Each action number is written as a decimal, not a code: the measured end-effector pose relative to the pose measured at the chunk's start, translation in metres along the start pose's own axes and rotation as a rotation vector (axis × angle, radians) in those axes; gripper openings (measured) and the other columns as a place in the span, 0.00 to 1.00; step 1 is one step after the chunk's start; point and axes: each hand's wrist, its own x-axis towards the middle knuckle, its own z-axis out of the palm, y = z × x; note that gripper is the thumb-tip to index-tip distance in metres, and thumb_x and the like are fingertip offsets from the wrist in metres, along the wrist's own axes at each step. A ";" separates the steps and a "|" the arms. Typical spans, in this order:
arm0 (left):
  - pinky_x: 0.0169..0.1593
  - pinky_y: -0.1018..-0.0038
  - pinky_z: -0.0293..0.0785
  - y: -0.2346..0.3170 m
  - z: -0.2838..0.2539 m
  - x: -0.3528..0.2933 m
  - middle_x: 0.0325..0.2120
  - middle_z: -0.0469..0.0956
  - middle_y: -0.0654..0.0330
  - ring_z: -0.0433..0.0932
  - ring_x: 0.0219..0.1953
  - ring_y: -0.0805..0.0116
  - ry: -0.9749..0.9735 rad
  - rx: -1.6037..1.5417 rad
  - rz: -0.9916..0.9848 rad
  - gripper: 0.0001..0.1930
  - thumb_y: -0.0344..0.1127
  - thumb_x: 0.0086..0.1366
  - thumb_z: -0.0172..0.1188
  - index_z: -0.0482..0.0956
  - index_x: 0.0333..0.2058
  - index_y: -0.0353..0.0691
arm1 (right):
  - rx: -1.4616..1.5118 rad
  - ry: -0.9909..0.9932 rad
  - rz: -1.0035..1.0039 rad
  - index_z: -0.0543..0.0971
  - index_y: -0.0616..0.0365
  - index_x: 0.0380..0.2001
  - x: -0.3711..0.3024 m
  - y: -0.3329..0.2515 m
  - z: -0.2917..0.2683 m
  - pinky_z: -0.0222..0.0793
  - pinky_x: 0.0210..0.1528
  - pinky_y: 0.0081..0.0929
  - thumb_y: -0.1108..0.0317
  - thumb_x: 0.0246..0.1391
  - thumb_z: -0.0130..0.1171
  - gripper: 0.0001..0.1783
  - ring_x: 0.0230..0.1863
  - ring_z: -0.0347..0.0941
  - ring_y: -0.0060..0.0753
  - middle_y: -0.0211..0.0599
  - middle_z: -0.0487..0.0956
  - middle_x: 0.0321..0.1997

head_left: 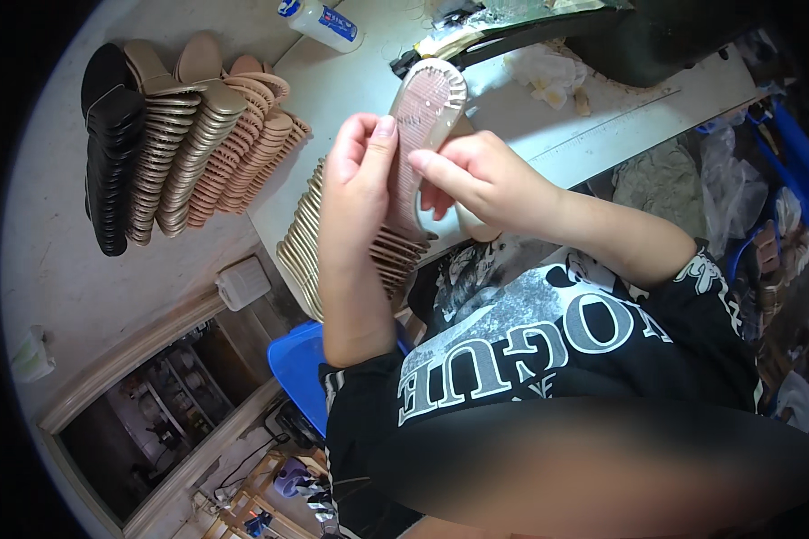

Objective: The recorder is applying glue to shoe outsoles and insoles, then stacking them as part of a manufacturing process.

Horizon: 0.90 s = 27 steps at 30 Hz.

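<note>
Now, left hand [358, 166] and right hand [476, 180] pinching 1 pink-faced sole [425, 103] above white table [593, 144].

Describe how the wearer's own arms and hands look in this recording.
The left hand and right hand are ungloved, with no jewellery visible. Both forearms are bare. The short sleeves are black with white patterned trim, part of a black shirt with large white-and-grey lettering.
</note>
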 end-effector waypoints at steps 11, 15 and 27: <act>0.31 0.82 0.70 0.025 -0.037 0.079 0.27 0.79 0.63 0.74 0.26 0.79 -0.258 0.170 -0.243 0.11 0.40 0.63 0.59 0.78 0.33 0.36 | 0.290 -0.072 0.198 0.76 0.65 0.31 0.053 -0.005 -0.027 0.70 0.30 0.20 0.54 0.63 0.41 0.24 0.24 0.77 0.27 0.41 0.80 0.25; 0.31 0.82 0.70 0.024 -0.030 0.078 0.26 0.79 0.63 0.75 0.26 0.79 -0.251 0.154 -0.285 0.12 0.40 0.63 0.58 0.78 0.32 0.35 | 0.313 -0.089 0.240 0.76 0.65 0.28 0.053 -0.009 -0.039 0.71 0.25 0.20 0.55 0.63 0.44 0.22 0.21 0.76 0.29 0.42 0.79 0.22; 0.30 0.82 0.71 0.004 -0.043 0.075 0.28 0.79 0.60 0.76 0.27 0.76 -0.035 -0.057 -0.162 0.18 0.45 0.64 0.56 0.78 0.36 0.30 | 0.354 0.187 0.211 0.76 0.60 0.30 0.014 0.000 -0.065 0.68 0.29 0.14 0.51 0.60 0.51 0.21 0.27 0.72 0.19 0.32 0.77 0.26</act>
